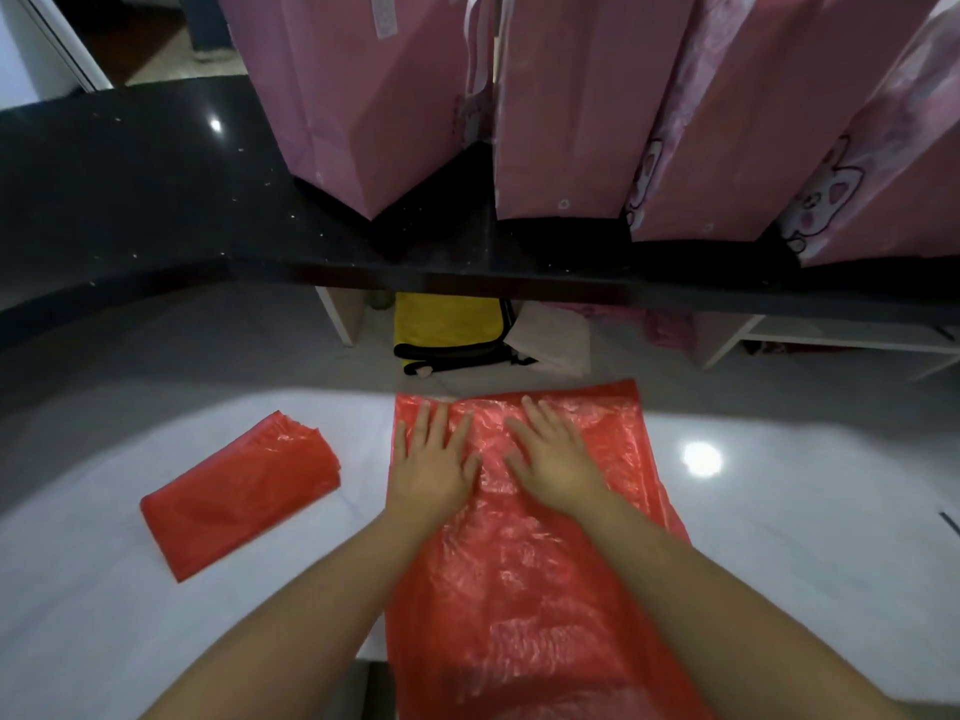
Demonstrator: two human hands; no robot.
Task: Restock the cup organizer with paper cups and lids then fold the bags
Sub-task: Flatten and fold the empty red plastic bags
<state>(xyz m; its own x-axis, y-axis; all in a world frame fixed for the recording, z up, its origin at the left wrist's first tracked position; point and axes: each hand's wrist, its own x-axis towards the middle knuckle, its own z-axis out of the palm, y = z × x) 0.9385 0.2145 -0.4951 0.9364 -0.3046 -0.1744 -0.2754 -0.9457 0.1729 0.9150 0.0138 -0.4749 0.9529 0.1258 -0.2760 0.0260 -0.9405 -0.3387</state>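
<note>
Head view: crinkled red bag (530,563) (translucent plastic) flat under hands.

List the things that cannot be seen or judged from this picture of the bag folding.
- Head view: the near end of the flat red bag is cut off by the bottom edge.
- The bag under the left hand and right hand is covered.
- The pink paper bags lose their tops at the upper edge.
- Items below the black counter are dim.
- No cup organizer is in view.
</note>
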